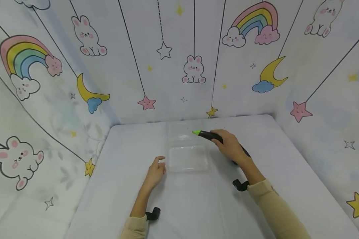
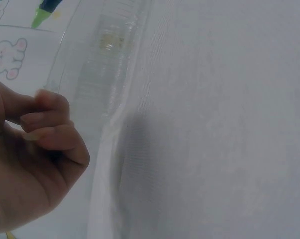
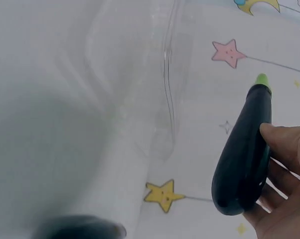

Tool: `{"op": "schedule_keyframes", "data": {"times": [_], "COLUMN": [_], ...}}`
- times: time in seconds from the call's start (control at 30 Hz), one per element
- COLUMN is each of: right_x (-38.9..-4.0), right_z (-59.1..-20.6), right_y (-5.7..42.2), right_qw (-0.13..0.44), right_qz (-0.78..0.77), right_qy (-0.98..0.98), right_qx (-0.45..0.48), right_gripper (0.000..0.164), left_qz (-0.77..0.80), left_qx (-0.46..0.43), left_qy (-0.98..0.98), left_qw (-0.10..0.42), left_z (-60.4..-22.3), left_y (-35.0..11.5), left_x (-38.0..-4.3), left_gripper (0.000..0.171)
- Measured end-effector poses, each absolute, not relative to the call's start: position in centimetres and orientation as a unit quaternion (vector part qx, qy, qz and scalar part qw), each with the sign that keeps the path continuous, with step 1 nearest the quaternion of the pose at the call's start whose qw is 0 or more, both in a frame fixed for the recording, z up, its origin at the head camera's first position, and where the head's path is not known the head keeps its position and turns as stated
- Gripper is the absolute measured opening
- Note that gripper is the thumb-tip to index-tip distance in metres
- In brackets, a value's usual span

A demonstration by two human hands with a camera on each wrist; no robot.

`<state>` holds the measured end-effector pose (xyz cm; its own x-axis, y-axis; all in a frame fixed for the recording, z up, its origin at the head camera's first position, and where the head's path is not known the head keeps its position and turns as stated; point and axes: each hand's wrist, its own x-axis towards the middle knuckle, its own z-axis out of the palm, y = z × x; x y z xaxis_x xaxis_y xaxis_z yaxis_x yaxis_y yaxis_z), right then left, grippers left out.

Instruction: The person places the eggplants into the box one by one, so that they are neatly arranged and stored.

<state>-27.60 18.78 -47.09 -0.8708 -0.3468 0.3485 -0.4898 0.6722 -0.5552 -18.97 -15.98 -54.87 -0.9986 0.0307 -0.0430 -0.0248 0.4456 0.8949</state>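
My right hand (image 1: 228,144) grips a dark, eggplant-shaped object (image 3: 242,154) with a bright green tip. In the head view the tip points left, over the far part of a clear plastic box. Seen from the right wrist, the body widens away from the tip, with the thumb along one side and fingers behind it. The clear plastic box (image 1: 169,159) lies on the table, with a second clear section (image 1: 175,131) just beyond it. Close to the box's left side is my left hand (image 1: 155,172), fingers loosely curled and holding nothing.
A white cloth covers the table (image 1: 131,146). Behind it and along both sides hang white curtains (image 1: 122,109) printed with rabbits, rainbows, moons and stars. Black wrist devices (image 1: 153,214) are worn on both forearms, by the beige sleeves (image 1: 136,227).
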Motion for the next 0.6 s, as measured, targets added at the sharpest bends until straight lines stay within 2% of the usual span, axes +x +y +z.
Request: {"op": "schedule_keyframes", "data": {"times": [0.37,0.6], "right_x": [-27.1,-28.2], "right_z": [-48.8,-49.4], "right_y": [13.9,11.5], "right_qw": [0.058,0.061], "right_qz": [0.306,0.286], "right_qy": [-0.911,-0.912], "right_qx": [0.27,0.288], "right_gripper": [0.039,0.039], "left_qz": [0.532,0.533], "left_qx": [0.008,0.012], "left_qy": [0.846,0.846], "left_qw": [0.024,0.017], "left_z": [-55.4,-55.1], "left_y": [-16.0,-16.2], "left_x": [-18.1,-18.4], "left_gripper": [0.039,0.039]}}
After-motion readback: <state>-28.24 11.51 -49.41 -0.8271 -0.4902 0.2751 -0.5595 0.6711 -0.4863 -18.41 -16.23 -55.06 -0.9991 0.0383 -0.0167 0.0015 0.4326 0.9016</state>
